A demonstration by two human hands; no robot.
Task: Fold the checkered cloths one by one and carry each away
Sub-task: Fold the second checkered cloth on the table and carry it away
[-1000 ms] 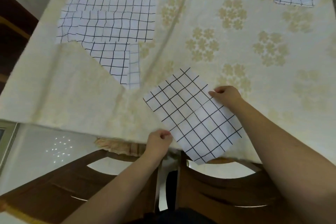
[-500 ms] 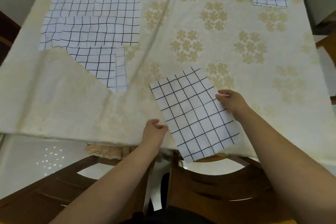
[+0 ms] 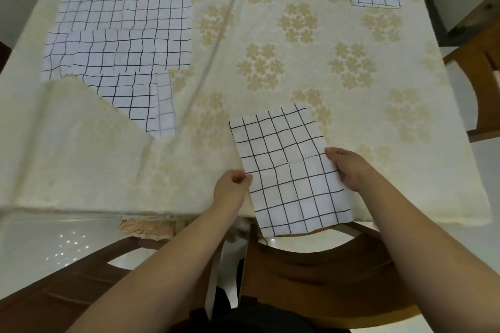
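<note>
While the checkered cloth [image 3: 290, 167] lay at the table's [image 3: 378, 121] near edge, partly overhanging, the left hand [image 3: 232, 189] and right hand [image 3: 349, 167] pinched its opposite sides, apparently to fold it.

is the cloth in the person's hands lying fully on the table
No, the near end of the checkered cloth hangs past the table edge, held at its sides by the left hand and right hand.

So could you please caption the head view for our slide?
Both hands, left hand and right hand, hold a folded checkered cloth at the table edge.
</note>
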